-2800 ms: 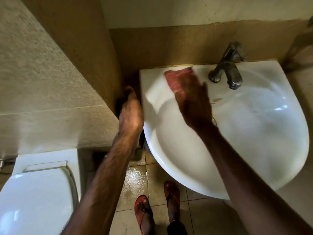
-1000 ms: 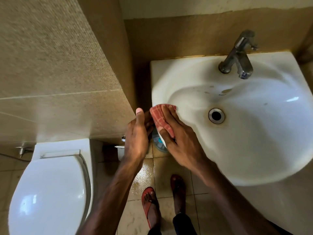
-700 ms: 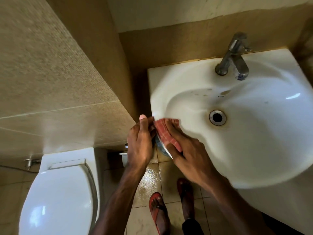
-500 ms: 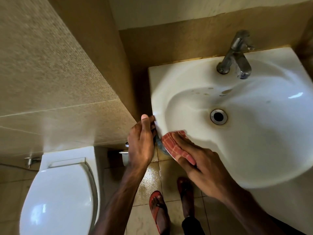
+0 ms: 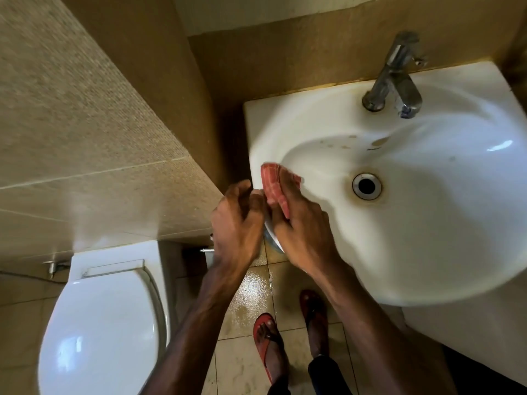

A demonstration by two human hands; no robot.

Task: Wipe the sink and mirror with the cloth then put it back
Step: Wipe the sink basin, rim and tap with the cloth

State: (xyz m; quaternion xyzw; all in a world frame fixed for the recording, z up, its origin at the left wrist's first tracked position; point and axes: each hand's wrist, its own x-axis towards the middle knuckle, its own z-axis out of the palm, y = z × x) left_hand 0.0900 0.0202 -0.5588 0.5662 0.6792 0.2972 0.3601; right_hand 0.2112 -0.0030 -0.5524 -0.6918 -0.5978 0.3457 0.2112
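Note:
A white wall-hung sink (image 5: 445, 252) fills the right of the view, with a round drain (image 5: 366, 186) and brown stains on its back slope. My right hand (image 5: 302, 229) presses a red checked cloth (image 5: 273, 186) flat against the sink's left rim. My left hand (image 5: 236, 223) is beside it, fingers curled on the outer left edge of the sink. No mirror is in view.
A chrome tap (image 5: 395, 78) stands at the back of the sink. A white toilet with its lid down (image 5: 105, 323) is at the lower left, under a beige tiled wall (image 5: 85, 138). My feet in red sandals (image 5: 266, 340) stand on wet floor tiles.
My right hand has slid the cloth back up the left rim, from the front-left edge toward the back. My left hand stays on the sink's outer edge.

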